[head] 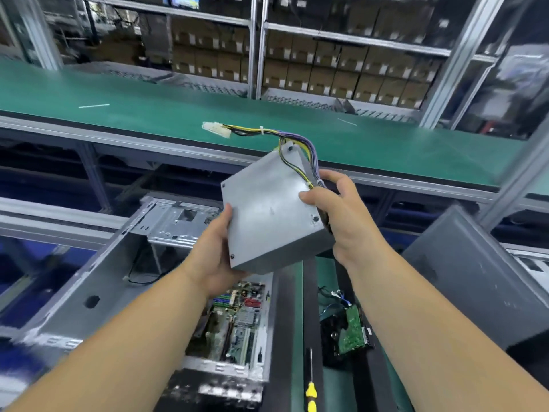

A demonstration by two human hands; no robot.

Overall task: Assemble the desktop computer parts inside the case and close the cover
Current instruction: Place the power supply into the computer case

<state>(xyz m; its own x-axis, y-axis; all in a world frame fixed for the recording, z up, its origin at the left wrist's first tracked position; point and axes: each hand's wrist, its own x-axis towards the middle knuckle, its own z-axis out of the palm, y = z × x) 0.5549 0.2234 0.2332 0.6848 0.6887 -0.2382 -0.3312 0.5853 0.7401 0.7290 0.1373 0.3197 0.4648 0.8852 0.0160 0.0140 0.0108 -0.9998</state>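
I hold a grey metal power supply [267,215] in the air with both hands, tilted above the open computer case [98,281]. My left hand [212,251] grips its lower left edge. My right hand [341,215] grips its right side, near where the coloured cable bundle [291,144] leaves the box. The bundle ends in a white connector [216,129] sticking out to the left. Inside the case lies a green motherboard [237,319], partly hidden by my left forearm. A silver drive cage [178,224] sits at the case's far end.
A hard drive with a green circuit board [347,331] lies right of the case, with a yellow-handled screwdriver [311,385] near it. A grey case cover [475,281] leans at the right. A green conveyor bench [148,114] runs behind, with shelves of cardboard boxes [341,72] beyond.
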